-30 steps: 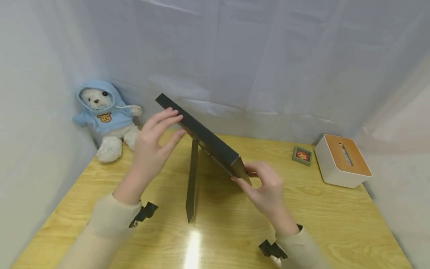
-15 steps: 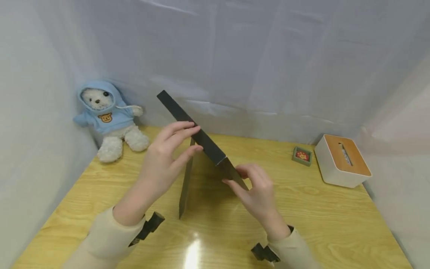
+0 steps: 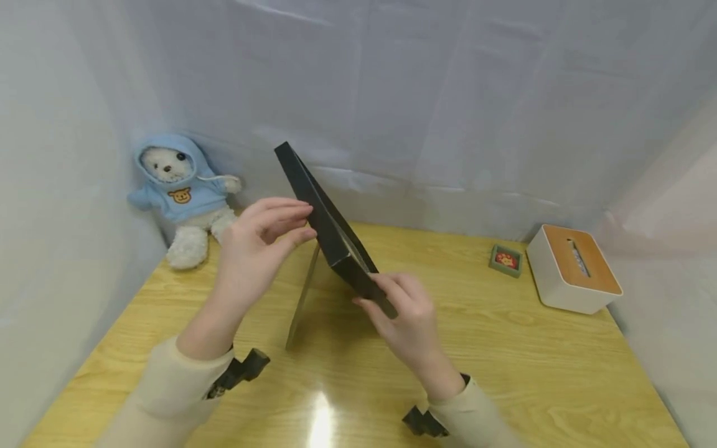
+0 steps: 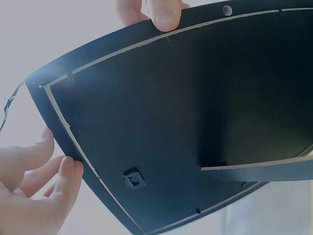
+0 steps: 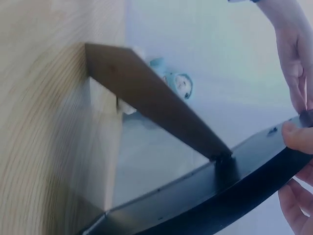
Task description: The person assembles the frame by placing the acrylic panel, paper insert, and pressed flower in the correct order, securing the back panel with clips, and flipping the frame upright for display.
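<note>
A black picture frame [image 3: 313,214] stands tilted on the table, its back towards me. Its easel leg [image 3: 300,305] slants down to the wood. At the frame's top edge, my left hand [image 3: 252,249] touches with nearly straight fingertips and thumb. My right hand [image 3: 409,317] pinches the frame's right edge, thumb on the back side and fingers on the front. The left wrist view shows the dark back panel [image 4: 142,112] with a small hanger [image 4: 133,179] on it. From the right wrist, the leg [image 5: 151,98] joins the back panel at a hinge. The picture side is hidden.
A plush toy [image 3: 182,193] in a blue hoodie sits at the back left. At the back right, a white tissue box [image 3: 574,270] with a wooden lid stands beside a small green square box [image 3: 506,260]. A pale curtain [image 3: 420,112] hangs behind the wooden table [image 3: 532,373].
The frame has turned, bringing its right side nearer and slightly leftward. My right hand moved left with it. My left hand shifted down along the top edge, then slightly left again.
</note>
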### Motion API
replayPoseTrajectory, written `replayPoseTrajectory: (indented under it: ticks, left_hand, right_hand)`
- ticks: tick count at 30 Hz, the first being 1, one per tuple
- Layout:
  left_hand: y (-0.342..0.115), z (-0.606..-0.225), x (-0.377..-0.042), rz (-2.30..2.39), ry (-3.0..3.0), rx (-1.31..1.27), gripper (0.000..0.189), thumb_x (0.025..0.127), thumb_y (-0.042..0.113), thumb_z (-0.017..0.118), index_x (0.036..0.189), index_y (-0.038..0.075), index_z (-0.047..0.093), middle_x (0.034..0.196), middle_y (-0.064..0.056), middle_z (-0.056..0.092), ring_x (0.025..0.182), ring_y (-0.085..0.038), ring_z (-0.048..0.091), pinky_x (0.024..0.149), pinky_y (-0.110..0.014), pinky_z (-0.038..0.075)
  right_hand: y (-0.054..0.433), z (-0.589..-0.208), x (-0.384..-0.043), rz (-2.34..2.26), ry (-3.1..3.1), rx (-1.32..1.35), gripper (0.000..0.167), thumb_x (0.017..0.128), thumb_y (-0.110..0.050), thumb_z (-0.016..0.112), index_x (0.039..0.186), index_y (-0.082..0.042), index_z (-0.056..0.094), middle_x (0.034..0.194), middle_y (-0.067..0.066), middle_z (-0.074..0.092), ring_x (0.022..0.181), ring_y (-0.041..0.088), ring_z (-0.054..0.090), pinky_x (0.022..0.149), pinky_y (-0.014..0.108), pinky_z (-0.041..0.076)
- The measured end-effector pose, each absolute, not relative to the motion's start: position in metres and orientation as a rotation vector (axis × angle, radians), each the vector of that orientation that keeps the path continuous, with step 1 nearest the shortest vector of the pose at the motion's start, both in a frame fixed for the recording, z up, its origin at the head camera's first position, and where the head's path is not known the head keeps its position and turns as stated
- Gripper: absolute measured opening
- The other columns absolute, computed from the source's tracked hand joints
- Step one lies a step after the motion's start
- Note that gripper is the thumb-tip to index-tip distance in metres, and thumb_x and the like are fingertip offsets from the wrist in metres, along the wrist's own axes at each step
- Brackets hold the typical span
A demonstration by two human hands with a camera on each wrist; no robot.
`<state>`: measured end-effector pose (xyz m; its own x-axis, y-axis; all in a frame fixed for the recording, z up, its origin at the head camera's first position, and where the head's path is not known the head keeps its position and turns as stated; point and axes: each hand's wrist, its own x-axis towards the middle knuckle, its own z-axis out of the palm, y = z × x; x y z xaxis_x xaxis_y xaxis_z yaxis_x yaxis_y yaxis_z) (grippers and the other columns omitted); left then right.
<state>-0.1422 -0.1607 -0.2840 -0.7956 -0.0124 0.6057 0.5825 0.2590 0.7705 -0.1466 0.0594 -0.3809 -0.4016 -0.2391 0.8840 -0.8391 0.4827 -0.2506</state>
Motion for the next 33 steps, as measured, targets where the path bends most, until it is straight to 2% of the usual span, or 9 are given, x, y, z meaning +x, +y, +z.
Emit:
replayPoseTrajectory:
  ticks: [6,10,13,16,19,22,26,29,33]
  left_hand:
    - [-0.165,-0.285,-0.149,-1.565,-2.091,-0.429,0.024,0.084,0.002,0.071,0.108,-0.001,0.071,0.116,-0.005,0.064,0.105,-0.012,0.060,0.088,-0.025,0.050]
    - [-0.167,-0.288,-0.152,-1.584,-2.097,-0.391,0.023,0.086,0.005,0.070,0.108,-0.001,0.071,0.115,-0.005,0.063,0.109,-0.012,0.056,0.093,-0.028,0.047]
    - [-0.168,-0.290,-0.154,-1.627,-2.077,-0.374,0.023,0.087,0.006,0.069,0.109,-0.001,0.070,0.110,-0.006,0.064,0.106,-0.012,0.057,0.094,-0.028,0.047]
    - [-0.168,-0.291,-0.157,-1.735,-2.038,-0.368,0.023,0.089,0.007,0.067,0.110,-0.003,0.069,0.106,-0.006,0.065,0.095,-0.013,0.063,0.091,-0.028,0.049]
    - [-0.166,-0.292,-0.159,-1.854,-1.973,-0.354,0.021,0.089,0.006,0.066,0.107,-0.006,0.068,0.099,-0.005,0.068,0.084,-0.016,0.067,0.086,-0.029,0.052]
    - [-0.164,-0.292,-0.160,-1.926,-1.905,-0.359,0.018,0.089,0.005,0.067,0.102,-0.006,0.069,0.096,-0.005,0.070,0.082,-0.016,0.068,0.083,-0.030,0.053]
    - [-0.163,-0.294,-0.154,-2.022,-1.799,-0.433,0.017,0.091,0.002,0.063,0.105,-0.005,0.069,0.103,-0.006,0.069,0.090,-0.017,0.067,0.083,-0.031,0.053]
    - [-0.162,-0.297,-0.145,-2.093,-1.697,-0.512,0.022,0.094,0.000,0.057,0.112,-0.010,0.065,0.113,-0.011,0.066,0.098,-0.020,0.065,0.086,-0.034,0.052]
    - [-0.159,-0.302,-0.136,-2.040,-1.664,-0.517,0.030,0.088,-0.008,0.062,0.117,-0.013,0.061,0.120,-0.018,0.062,0.107,-0.024,0.061,0.088,-0.034,0.051]
  right_hand:
    - [0.050,-0.381,-0.144,0.967,-1.944,0.922,0.035,0.076,-0.015,0.081,0.102,0.003,0.067,0.096,0.011,0.065,0.086,0.024,0.061,0.077,0.029,0.053]
    - [0.045,-0.380,-0.144,1.006,-1.957,0.937,0.034,0.075,-0.010,0.081,0.103,0.003,0.068,0.097,0.011,0.065,0.088,0.024,0.061,0.080,0.028,0.053]
    - [0.041,-0.378,-0.145,1.007,-1.951,0.940,0.036,0.073,-0.009,0.082,0.104,0.004,0.068,0.095,0.011,0.065,0.086,0.023,0.061,0.077,0.027,0.053]
    - [0.037,-0.376,-0.146,0.985,-1.942,0.926,0.037,0.071,-0.011,0.083,0.102,0.004,0.069,0.092,0.010,0.065,0.083,0.022,0.060,0.075,0.027,0.053]
    - [0.033,-0.376,-0.147,0.970,-1.930,0.906,0.037,0.070,-0.013,0.084,0.100,0.004,0.069,0.089,0.009,0.064,0.081,0.022,0.059,0.072,0.027,0.052]
    - [0.028,-0.376,-0.147,0.971,-1.912,0.881,0.036,0.070,-0.013,0.084,0.099,0.003,0.070,0.088,0.008,0.064,0.080,0.021,0.059,0.070,0.027,0.051]
    - [0.021,-0.375,-0.149,0.974,-1.896,0.843,0.039,0.069,-0.013,0.085,0.101,0.003,0.070,0.088,0.008,0.064,0.081,0.022,0.059,0.071,0.028,0.051]
    - [0.015,-0.373,-0.150,0.967,-1.912,0.816,0.041,0.069,-0.014,0.085,0.104,0.002,0.070,0.087,0.009,0.063,0.081,0.022,0.059,0.072,0.028,0.051]
    - [0.009,-0.371,-0.148,0.937,-1.972,0.800,0.041,0.074,-0.016,0.082,0.109,0.001,0.070,0.087,0.007,0.062,0.081,0.020,0.058,0.071,0.027,0.050]
